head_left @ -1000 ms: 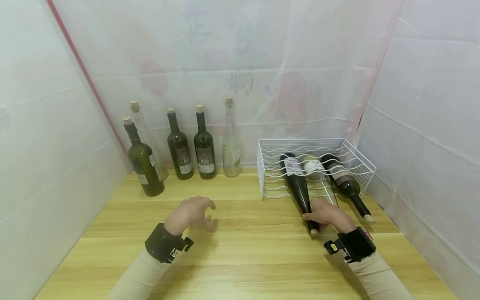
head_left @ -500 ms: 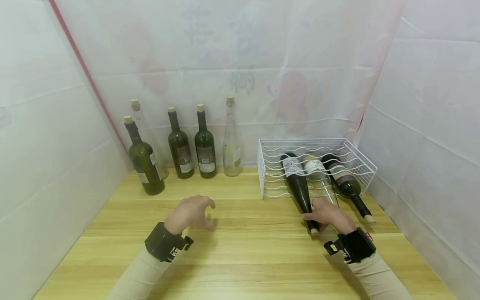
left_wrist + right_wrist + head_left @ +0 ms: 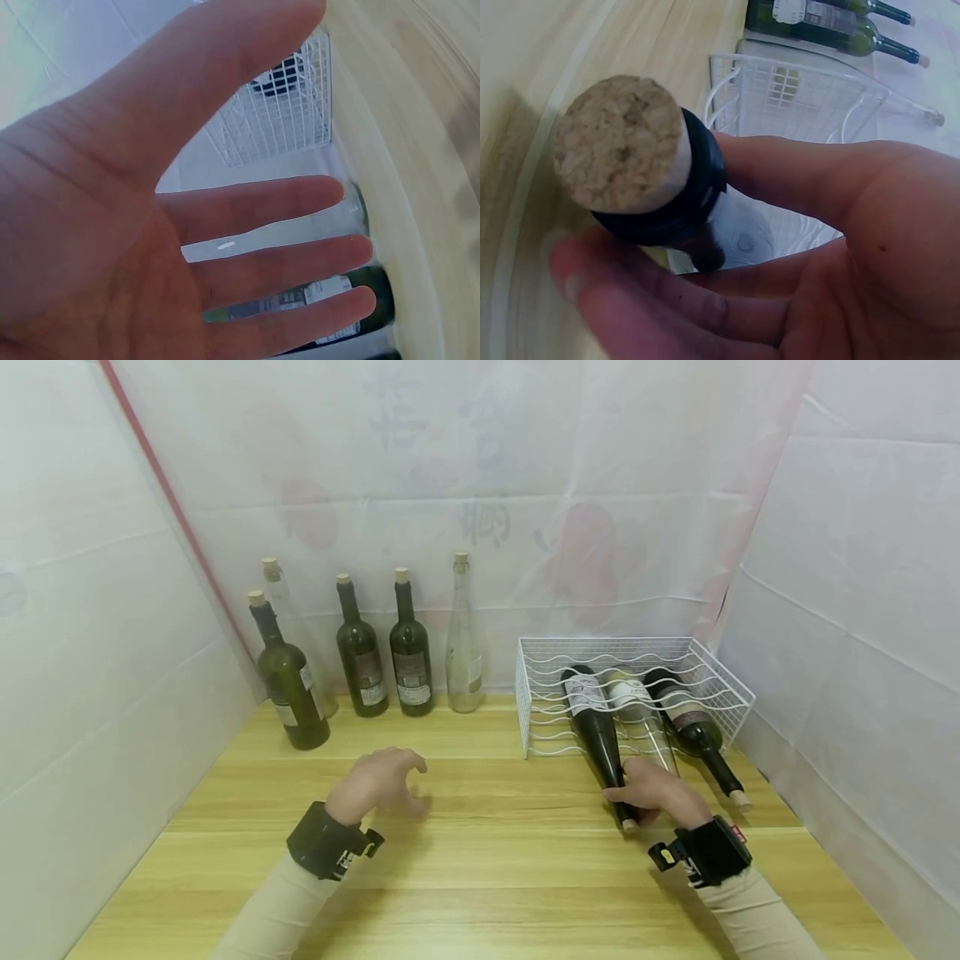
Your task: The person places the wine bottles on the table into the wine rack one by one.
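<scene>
My right hand point(image 3: 660, 789) grips the neck of a dark wine bottle point(image 3: 597, 731), which lies neck toward me in a white wire wine rack point(image 3: 551, 647). In the right wrist view, its cork point(image 3: 622, 146) faces the camera, and the thumb and curled fingers lie about the neck. Right of it in the rack lie a clear bottle point(image 3: 627, 695), partly hidden by my hand, and another dark bottle point(image 3: 693, 727). My left hand point(image 3: 378, 783) holds nothing above the wooden table point(image 3: 480, 860); the left wrist view shows its palm point(image 3: 112, 247) and spread, straight fingers.
Several corked bottles stand along the back left, among them a green bottle point(image 3: 288, 693) in front of a clear one, two green bottles point(image 3: 360, 664) point(image 3: 409, 668) and a clear bottle point(image 3: 462, 668). White sheeting hangs behind point(image 3: 480, 460) and at both sides.
My left hand has drifted slightly left. The right hand and the wine bottle it grips show no visible movement.
</scene>
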Demonstrator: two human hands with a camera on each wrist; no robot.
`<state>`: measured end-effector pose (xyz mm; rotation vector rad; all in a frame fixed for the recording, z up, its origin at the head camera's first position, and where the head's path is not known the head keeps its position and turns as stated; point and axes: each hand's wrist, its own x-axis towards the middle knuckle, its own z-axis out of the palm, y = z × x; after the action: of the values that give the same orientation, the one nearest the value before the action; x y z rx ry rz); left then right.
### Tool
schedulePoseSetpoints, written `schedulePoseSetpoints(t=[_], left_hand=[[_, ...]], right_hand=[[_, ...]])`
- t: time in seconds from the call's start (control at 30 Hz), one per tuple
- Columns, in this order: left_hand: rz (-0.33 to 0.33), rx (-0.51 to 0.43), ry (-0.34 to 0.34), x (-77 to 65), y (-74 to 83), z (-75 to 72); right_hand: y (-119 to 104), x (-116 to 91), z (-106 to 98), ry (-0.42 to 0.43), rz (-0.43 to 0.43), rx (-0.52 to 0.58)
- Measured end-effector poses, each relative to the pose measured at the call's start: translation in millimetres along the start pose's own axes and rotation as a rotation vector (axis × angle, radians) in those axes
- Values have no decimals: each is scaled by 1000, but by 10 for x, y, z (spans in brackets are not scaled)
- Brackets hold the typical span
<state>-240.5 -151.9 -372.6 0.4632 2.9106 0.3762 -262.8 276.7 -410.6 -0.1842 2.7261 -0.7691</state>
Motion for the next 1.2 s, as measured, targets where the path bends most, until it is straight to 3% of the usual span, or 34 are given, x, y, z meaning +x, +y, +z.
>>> schedulePoseSetpoints(t=[0.27, 0.47, 0.6, 0.77, 0.93, 1.2], left_hand=[[-28, -49, 20, 173, -340, -8], [-34, -148, 1, 196, -690, -127], [-65, -203, -2, 187, -951, -195], [-116, -212, 45, 128, -1272, -248], [-157, -233, 45, 39, -1536, -299], [-313, -315, 5, -19, -1930, -245]], right_hand=[[-88, -102, -157, 135, -69, -280], [-241, -219, -213, 173, -253, -269], [-405, -349, -229, 91, -353, -258], [-584, -474, -228, -22, -423, -269], [-674, -527, -195, -66, -430, -312], [-728, -538, -154, -125, -462, -307]])
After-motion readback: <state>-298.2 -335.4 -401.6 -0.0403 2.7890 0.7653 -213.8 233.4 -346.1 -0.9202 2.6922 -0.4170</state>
